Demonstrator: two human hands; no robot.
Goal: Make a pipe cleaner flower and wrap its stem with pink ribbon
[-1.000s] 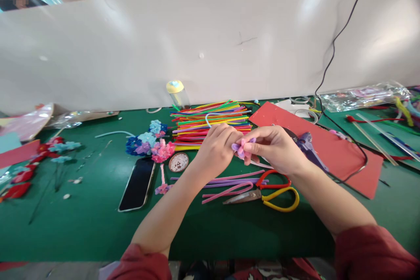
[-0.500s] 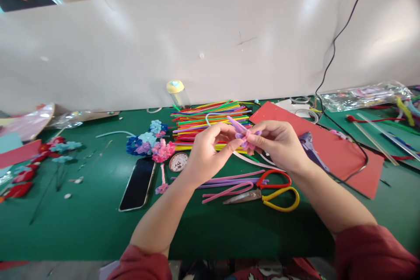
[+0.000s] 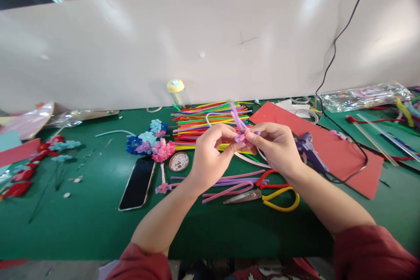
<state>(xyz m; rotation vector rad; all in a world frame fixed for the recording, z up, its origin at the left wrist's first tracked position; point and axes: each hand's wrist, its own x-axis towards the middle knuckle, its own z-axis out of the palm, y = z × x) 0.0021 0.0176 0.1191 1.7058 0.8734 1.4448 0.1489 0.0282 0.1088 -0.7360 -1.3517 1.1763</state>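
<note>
Between my two hands is a pink and purple pipe cleaner flower, its long ends pointing up and away from me. My left hand pinches it from the left with thumb and fingers. From the right, my right hand grips its other side between thumb and forefinger. Below the hands, purple and pink pipe cleaners lie on the table beside scissors with red and yellow handles. A heap of many-coloured pipe cleaners lies behind the hands.
A phone, a round dish of beads and finished fuzzy flowers lie to the left. On the right, a purple glue gun rests on a red board. A yellow-lidded jar stands by the white partition.
The flower has turned slightly in my fingers, so its long ends now point more upright and show as separate strands. Both hands stay in nearly the same place.
</note>
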